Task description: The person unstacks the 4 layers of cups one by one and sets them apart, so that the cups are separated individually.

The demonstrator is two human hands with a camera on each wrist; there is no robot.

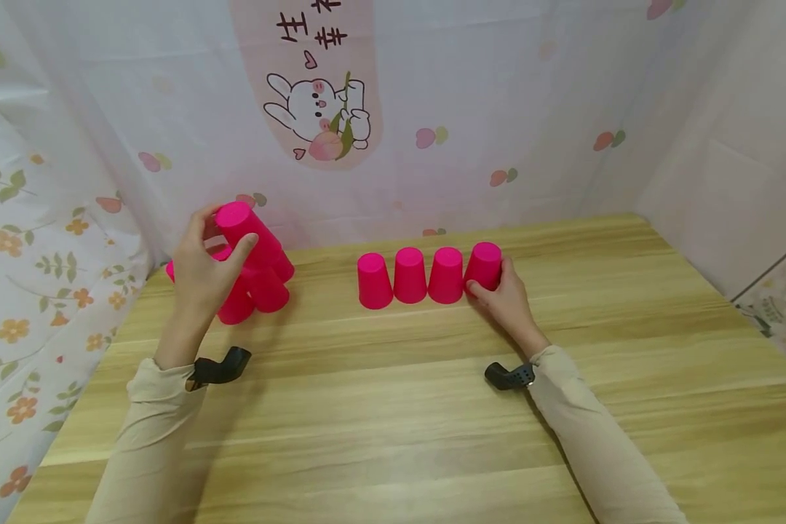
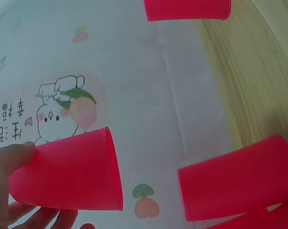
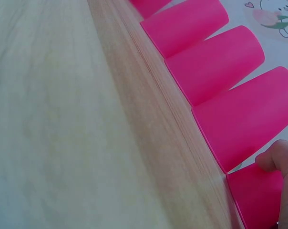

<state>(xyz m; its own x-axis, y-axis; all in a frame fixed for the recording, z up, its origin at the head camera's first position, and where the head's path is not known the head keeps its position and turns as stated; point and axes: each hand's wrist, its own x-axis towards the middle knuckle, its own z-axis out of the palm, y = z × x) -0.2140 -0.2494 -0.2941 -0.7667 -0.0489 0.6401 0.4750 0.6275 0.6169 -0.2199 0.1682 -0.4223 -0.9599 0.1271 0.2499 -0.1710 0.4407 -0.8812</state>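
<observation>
My left hand (image 1: 199,276) grips an upside-down pink plastic cup (image 1: 254,234) between thumb and fingers. In the left wrist view this cup (image 2: 67,174) is apart from another cup (image 2: 237,179). Below and around that hand stand several more upside-down pink cups (image 1: 268,291), partly hidden by it. On the right, my right hand (image 1: 509,302) holds the end cup (image 1: 484,263) of a row, thumb on its near side. Next to it stands a neighbouring cup (image 1: 445,276), with further cups (image 1: 375,282) to its left. The right wrist view shows the thumb on the held cup (image 3: 253,191).
The wood-grain table (image 1: 367,429) stretches beneath both arms. Behind it hangs a pale curtain (image 1: 471,94) with a rabbit print (image 1: 314,102). A black wrist-worn camera (image 1: 223,366) sits on the left wrist, another black camera (image 1: 507,376) on the right.
</observation>
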